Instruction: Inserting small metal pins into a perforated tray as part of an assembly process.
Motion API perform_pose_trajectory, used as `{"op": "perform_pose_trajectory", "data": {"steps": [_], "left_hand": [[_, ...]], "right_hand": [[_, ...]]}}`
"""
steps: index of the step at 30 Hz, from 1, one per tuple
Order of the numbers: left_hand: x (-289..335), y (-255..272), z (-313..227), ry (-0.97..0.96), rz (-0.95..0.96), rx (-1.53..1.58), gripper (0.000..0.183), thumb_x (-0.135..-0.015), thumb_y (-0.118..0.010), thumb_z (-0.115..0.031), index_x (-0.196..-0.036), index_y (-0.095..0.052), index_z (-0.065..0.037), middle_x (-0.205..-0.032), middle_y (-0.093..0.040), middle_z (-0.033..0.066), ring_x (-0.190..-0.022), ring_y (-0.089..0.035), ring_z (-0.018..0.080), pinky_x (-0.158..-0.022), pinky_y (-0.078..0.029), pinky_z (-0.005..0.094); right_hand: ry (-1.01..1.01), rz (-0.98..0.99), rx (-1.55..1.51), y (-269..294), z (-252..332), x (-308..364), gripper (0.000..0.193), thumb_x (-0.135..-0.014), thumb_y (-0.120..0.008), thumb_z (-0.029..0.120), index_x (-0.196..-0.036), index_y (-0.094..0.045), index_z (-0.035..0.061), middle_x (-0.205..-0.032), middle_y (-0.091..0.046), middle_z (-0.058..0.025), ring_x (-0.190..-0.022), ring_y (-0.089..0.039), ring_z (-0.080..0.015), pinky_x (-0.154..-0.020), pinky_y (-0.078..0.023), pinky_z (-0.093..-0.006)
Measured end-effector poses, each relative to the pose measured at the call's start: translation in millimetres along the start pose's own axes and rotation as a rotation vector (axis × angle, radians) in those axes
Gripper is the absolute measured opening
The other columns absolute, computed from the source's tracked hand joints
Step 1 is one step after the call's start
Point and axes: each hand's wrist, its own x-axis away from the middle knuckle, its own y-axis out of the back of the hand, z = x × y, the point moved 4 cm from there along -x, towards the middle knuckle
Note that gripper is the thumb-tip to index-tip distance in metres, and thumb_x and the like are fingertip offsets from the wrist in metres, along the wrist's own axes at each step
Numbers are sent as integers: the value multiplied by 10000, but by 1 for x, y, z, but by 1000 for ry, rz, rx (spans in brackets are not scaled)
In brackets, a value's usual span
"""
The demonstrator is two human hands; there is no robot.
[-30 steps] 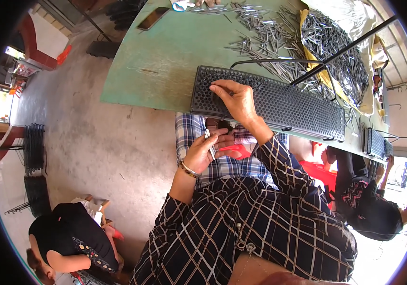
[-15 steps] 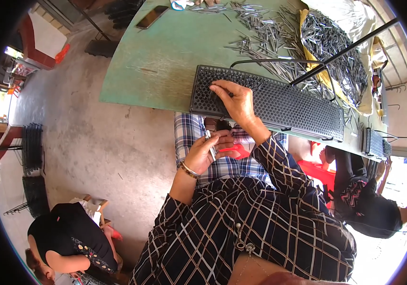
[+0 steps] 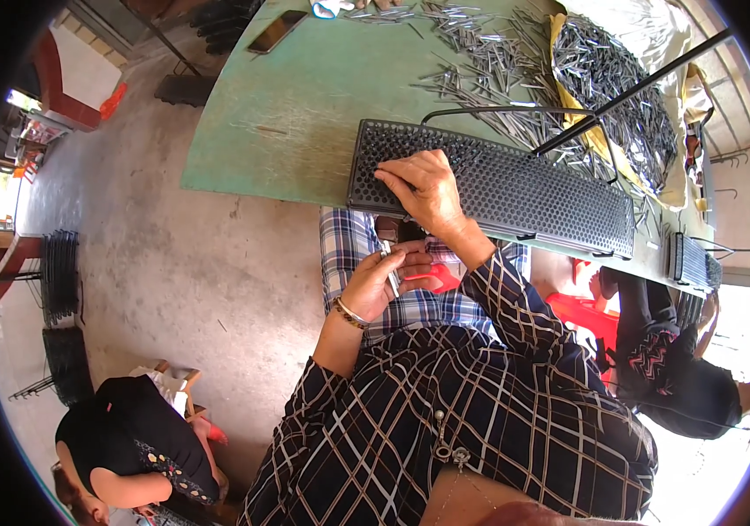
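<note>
A long black rack (image 3: pixel 550 198) with a perforated top of many round holes lies along the near edge of the green table. My right hand (image 3: pixel 428 190) is over its left part, thumb and fingertips pinched together at the holes; whatever they grip is too small to make out. Short dark tips stick up from holes around the fingers. Below the table edge, above my lap, my left hand (image 3: pixel 375 285) is closed around a few slim silvery metal rods (image 3: pixel 392 278). A thin black metal frame (image 3: pixel 502 111) rises from the rack's far side.
Loose metal rods (image 3: pixel 489 66) are strewn across the far table, beside a yellow-edged sack (image 3: pixel 607 96) full of them. A phone (image 3: pixel 278 31) lies at the far left of the green table (image 3: pixel 261 131). Co-workers sit at lower left (image 3: pixel 143 438) and right (image 3: pixel 682 377). Another rack (image 3: pixel 689 263) is at right.
My right hand has shifted slightly left and toward me over the rack, its fingers still pinched. My left hand keeps its hold on the rods, almost unmoved.
</note>
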Motion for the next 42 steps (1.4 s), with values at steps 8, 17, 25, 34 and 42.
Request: {"op": "perform_pose_trajectory", "data": {"steps": [8,17,25,34,42], "left_hand": [[0,3,4,8,-25,-12,385,-971,-433,-196,-1271,-438,46,-1175,-573,200,-1098,-577,276,-895,-506,424],[-1,8,7,14,-21,16,395,-968,-434,-187,-1283,-424,51,-1183,-569,193,-1106,-572,277,-909,-499,444],[1,11,9,5,-56,17,386,-971,-435,-182,-1280,-434,49,-1152,-585,183,-1075,-589,267,-896,-513,421],[-2,13,15,26,-41,66,370,-972,-440,-176,-1278,-450,31,-1134,-598,174,-1040,-609,258,-879,-525,402],[-3,13,16,19,-34,67,359,-973,-433,-164,-1276,-455,28,-1136,-598,171,-1035,-610,253,-877,-525,401]], "right_hand": [[-206,29,-114,-2,-4,5,115,-762,-724,138,-843,-707,59,-804,-688,-66,-715,-619,-217,-700,-438,-336],[-12,160,-73,-3,-4,1,118,-782,-693,121,-882,-696,58,-862,-673,-62,-789,-607,-240,-746,-440,-352],[6,97,15,-6,2,1,103,-766,-698,131,-845,-691,64,-878,-626,-47,-802,-574,-254,-730,-431,-367],[-16,65,32,-2,2,2,102,-767,-705,148,-825,-693,65,-877,-641,-31,-778,-580,-228,-711,-418,-351],[31,135,76,-2,-1,0,94,-781,-689,144,-827,-696,63,-897,-647,-39,-777,-581,-233,-708,-422,-348]]}}
